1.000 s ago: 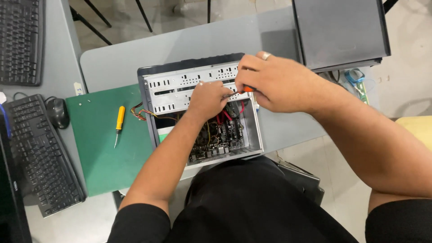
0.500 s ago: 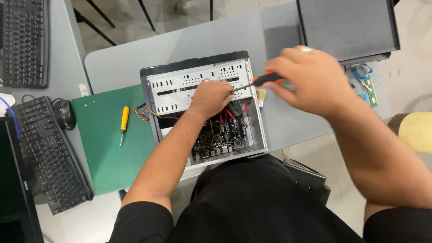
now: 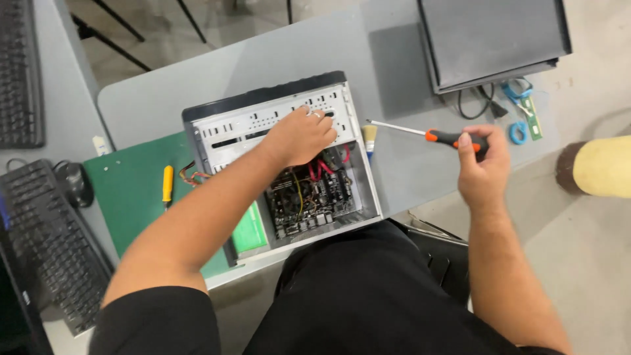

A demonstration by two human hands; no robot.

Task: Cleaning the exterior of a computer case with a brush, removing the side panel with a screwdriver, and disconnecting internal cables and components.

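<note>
Our left hand (image 3: pixel 299 137) rests inside the open computer case (image 3: pixel 279 164), fingers curled down onto the pale drive bay at the case's twelve o'clock edge; whether they pinch anything we cannot tell. Our right hand (image 3: pixel 483 164) is off at three o'clock of the case, closed around the orange-and-black handle of a screwdriver (image 3: pixel 427 134) whose shaft points toward nine o'clock over the grey table (image 3: pixel 164 98). Red cables (image 3: pixel 322 167) lie just below the left hand. At nine o'clock of the case, a yellow-handled screwdriver (image 3: pixel 167 184) lies on a green mat (image 3: pixel 125 190).
</note>
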